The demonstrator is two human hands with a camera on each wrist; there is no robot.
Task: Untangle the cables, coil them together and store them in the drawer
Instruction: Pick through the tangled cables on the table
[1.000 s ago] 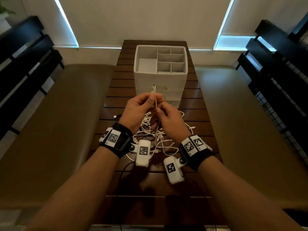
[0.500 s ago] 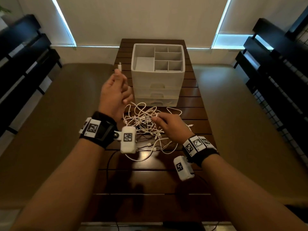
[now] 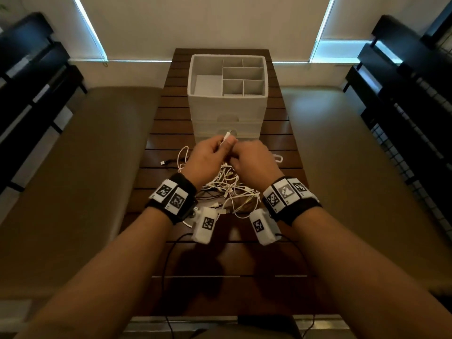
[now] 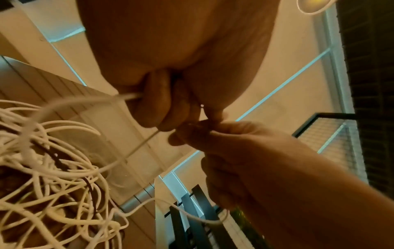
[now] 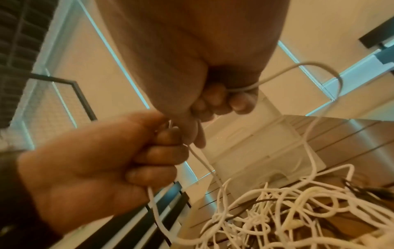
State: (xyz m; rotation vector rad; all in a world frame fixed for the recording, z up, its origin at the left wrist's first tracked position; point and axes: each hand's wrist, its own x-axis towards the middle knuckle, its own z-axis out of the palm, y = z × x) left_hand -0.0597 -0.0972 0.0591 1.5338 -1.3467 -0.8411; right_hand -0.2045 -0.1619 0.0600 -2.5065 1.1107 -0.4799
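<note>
A tangle of white cables lies on the dark slatted table, in front of the white drawer unit. My two hands meet just above the tangle. The left hand grips one white cable, whose plug end sticks up past the thumb. The right hand pinches the same cable right beside it. In the left wrist view, the left hand's fingers are curled round the cable. The right wrist view shows a strand looped over the right hand's curled fingers.
The drawer unit's top tray has open compartments, and its drawers are shut. A dark cable with a plug lies left of the tangle, and a white loop lies to the right. Brown benches flank the table, with black racks beyond.
The left hand came down from its raised spot on the left, still holding the cable end. The right hand lifted off the tangle to meet it and now pinches that cable.
</note>
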